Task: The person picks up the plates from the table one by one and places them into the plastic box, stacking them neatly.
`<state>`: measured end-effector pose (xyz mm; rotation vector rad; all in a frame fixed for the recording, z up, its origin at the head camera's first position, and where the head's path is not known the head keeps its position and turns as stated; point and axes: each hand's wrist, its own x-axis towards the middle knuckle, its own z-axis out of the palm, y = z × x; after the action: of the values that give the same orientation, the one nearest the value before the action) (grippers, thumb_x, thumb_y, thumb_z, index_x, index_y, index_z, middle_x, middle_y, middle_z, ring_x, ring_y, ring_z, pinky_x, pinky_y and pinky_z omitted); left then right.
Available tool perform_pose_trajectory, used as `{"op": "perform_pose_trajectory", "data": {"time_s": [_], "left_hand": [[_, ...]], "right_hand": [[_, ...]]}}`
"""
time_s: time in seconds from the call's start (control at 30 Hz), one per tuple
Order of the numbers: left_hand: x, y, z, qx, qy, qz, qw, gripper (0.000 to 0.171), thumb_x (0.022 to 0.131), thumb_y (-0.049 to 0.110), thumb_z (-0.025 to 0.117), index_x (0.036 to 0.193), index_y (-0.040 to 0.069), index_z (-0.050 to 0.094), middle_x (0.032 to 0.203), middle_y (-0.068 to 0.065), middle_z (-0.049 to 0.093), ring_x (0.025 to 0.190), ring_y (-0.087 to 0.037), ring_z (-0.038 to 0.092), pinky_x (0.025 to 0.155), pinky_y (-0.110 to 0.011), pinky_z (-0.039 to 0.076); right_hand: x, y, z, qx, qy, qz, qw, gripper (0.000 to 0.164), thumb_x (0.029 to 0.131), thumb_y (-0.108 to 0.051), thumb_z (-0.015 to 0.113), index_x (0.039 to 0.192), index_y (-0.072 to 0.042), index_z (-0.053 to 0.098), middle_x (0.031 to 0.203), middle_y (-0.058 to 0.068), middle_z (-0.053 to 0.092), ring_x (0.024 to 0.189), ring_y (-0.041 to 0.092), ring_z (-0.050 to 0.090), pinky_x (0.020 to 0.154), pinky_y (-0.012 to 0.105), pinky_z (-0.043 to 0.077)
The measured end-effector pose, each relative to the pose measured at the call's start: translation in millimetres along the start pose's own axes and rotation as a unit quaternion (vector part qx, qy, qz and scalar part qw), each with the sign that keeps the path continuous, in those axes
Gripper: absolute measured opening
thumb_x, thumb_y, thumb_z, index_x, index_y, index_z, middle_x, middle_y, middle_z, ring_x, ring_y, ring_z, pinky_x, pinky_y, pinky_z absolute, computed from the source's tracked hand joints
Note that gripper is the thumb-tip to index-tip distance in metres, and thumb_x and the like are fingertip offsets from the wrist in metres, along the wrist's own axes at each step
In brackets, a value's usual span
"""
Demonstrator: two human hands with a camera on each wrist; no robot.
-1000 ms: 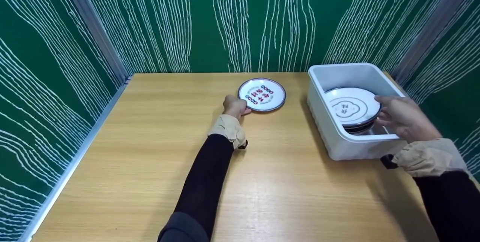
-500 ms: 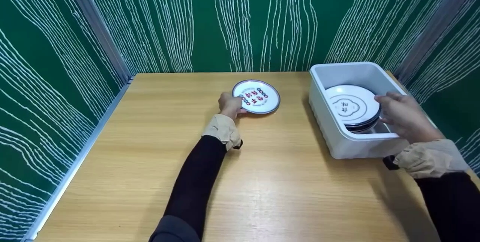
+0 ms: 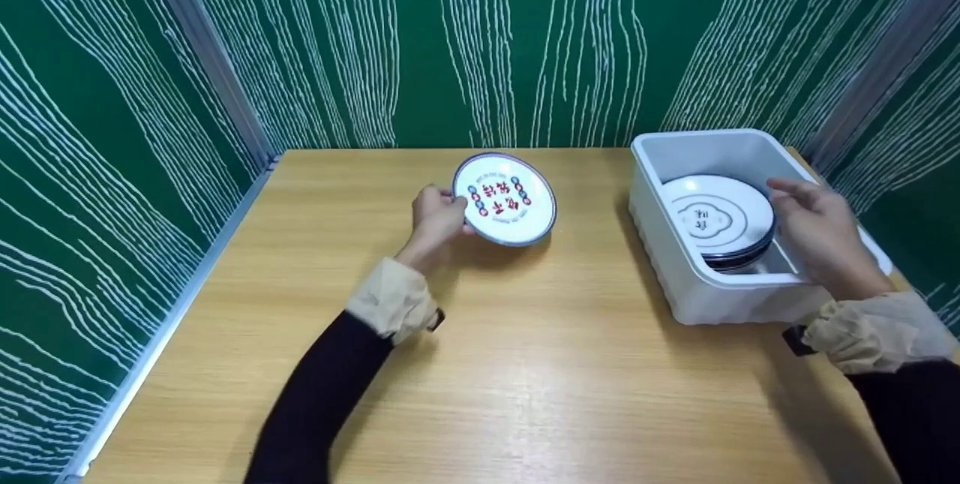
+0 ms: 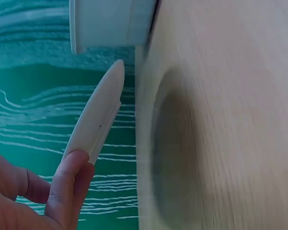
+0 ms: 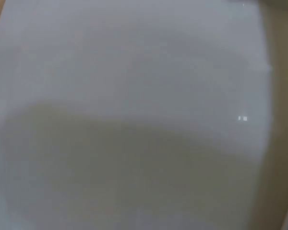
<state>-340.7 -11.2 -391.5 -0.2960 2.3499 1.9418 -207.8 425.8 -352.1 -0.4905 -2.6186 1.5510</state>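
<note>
My left hand (image 3: 437, 215) pinches the left rim of a white plate (image 3: 504, 202) with red characters and blue-red rings. The plate is raised and tilted above the table; its pale underside shows in the left wrist view, where fingers (image 4: 69, 184) press against it and a shadow lies apart on the wood. A stack of dark-rimmed white plates (image 3: 716, 210) sits inside the white plastic bin (image 3: 694, 300). Over the bin's right side, my right hand (image 3: 825, 236) hovers next to the stack's edge with relaxed fingers. Its lower fingers are partly hidden.
The bin stands at the right of the wooden table (image 3: 540, 364), its walls rising above the stack. Green panels (image 3: 427, 49) with white lines enclose the back and both sides, with grey posts (image 3: 214, 56) at the corners.
My left hand has raised the patterned plate off the table, tilting it and drawing it left. My right hand has let go of the stack's rim and loosened its fingers.
</note>
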Motion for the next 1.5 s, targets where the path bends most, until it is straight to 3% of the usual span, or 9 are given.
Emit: {"op": "perform_pose_trajectory", "data": {"time_s": [0.3, 0.6, 0.67, 0.77, 0.9, 1.03, 1.27, 1.37, 1.5], "left_hand": [[-51.8, -4.2, -35.6, -0.022, -0.042, 0.052, 0.9975, 0.03, 0.102, 0.005, 0.056, 0.131, 0.004, 0.054, 0.111, -0.012, 0.063, 0.086, -0.022, 0.07, 0.074, -0.036, 0.064], [-99.9, 1.9, -31.1, -0.124, -0.108, 0.081, 0.9831, 0.028, 0.1, 0.004, 0.059, 0.128, 0.004, 0.055, 0.113, -0.016, 0.067, 0.085, -0.029, 0.074, 0.075, -0.038, 0.065], [-108.1, 3.7, -25.1, -0.144, -0.119, 0.092, 0.9781, 0.029, 0.099, 0.002, 0.059, 0.128, 0.003, 0.056, 0.113, -0.016, 0.066, 0.085, -0.03, 0.073, 0.075, -0.039, 0.065], [-119.0, 5.9, -16.0, -0.169, -0.13, 0.11, 0.9708, 0.029, 0.099, -0.001, 0.058, 0.127, 0.002, 0.055, 0.114, -0.018, 0.065, 0.085, -0.031, 0.073, 0.075, -0.04, 0.065], [-130.0, 6.5, -6.6, -0.189, -0.147, 0.115, 0.9642, 0.03, 0.098, -0.002, 0.058, 0.128, 0.003, 0.054, 0.116, -0.018, 0.063, 0.087, -0.031, 0.073, 0.076, -0.042, 0.065], [-134.9, 5.9, -1.4, -0.199, -0.161, 0.119, 0.9594, 0.031, 0.098, -0.001, 0.059, 0.129, 0.003, 0.053, 0.117, -0.018, 0.061, 0.088, -0.032, 0.073, 0.077, -0.043, 0.064], [-133.5, 3.4, -2.9, -0.229, -0.206, 0.122, 0.9436, 0.029, 0.101, 0.004, 0.059, 0.128, -0.001, 0.051, 0.11, -0.019, 0.065, 0.085, -0.028, 0.073, 0.08, -0.04, 0.064], [-132.4, 3.3, -5.8, -0.237, -0.213, 0.133, 0.9384, 0.027, 0.102, 0.005, 0.059, 0.126, -0.003, 0.051, 0.107, -0.019, 0.065, 0.081, -0.025, 0.073, 0.08, -0.039, 0.064], [-129.0, 2.4, -9.6, -0.228, -0.199, 0.147, 0.9417, 0.023, 0.102, 0.007, 0.06, 0.123, -0.002, 0.054, 0.105, -0.017, 0.063, 0.081, -0.023, 0.07, 0.08, -0.037, 0.064]], "right_hand": [[-7, -12, 23, -0.053, 0.046, -0.152, 0.986, 0.06, 0.108, -0.043, 0.043, 0.159, -0.012, 0.034, 0.152, 0.021, 0.047, 0.121, 0.015, 0.053, 0.09, 0.009, 0.048], [-48, -47, 84, 0.003, 0.057, -0.287, 0.956, 0.053, 0.106, -0.021, 0.056, 0.154, -0.005, 0.04, 0.132, 0.013, 0.059, 0.11, 0.0, 0.055, 0.089, 0.009, 0.045], [-58, -55, 98, 0.023, 0.011, -0.274, 0.961, 0.06, 0.106, -0.025, 0.057, 0.157, -0.006, 0.034, 0.136, 0.018, 0.057, 0.108, 0.003, 0.059, 0.09, 0.011, 0.049], [-70, -65, 115, 0.101, -0.088, -0.194, 0.972, 0.073, 0.106, -0.03, 0.057, 0.163, -0.01, 0.018, 0.144, 0.023, 0.051, 0.11, 0.011, 0.064, 0.095, 0.021, 0.055], [-79, -72, 126, 0.249, -0.167, -0.071, 0.951, 0.068, 0.109, -0.016, 0.048, 0.164, -0.009, 0.008, 0.149, 0.023, 0.046, 0.116, 0.022, 0.066, 0.098, 0.037, 0.057], [-83, -71, 126, 0.314, -0.18, -0.046, 0.931, 0.062, 0.108, -0.002, 0.041, 0.162, -0.004, 0.012, 0.146, 0.018, 0.052, 0.118, 0.025, 0.066, 0.097, 0.041, 0.057], [-84, -68, 110, 0.362, -0.178, -0.036, 0.914, 0.072, 0.106, -0.007, 0.053, 0.164, -0.009, 0.011, 0.144, 0.009, 0.057, 0.122, 0.021, 0.064, 0.099, 0.037, 0.056], [-80, -64, 99, 0.376, -0.166, -0.04, 0.911, 0.074, 0.105, -0.009, 0.057, 0.164, -0.009, 0.012, 0.134, 0.008, 0.065, 0.113, 0.02, 0.069, 0.091, 0.034, 0.06], [-73, -59, 83, 0.407, -0.146, -0.037, 0.901, 0.073, 0.103, -0.006, 0.06, 0.161, -0.006, 0.016, 0.12, 0.009, 0.071, 0.095, 0.02, 0.072, 0.076, 0.031, 0.063]]}}
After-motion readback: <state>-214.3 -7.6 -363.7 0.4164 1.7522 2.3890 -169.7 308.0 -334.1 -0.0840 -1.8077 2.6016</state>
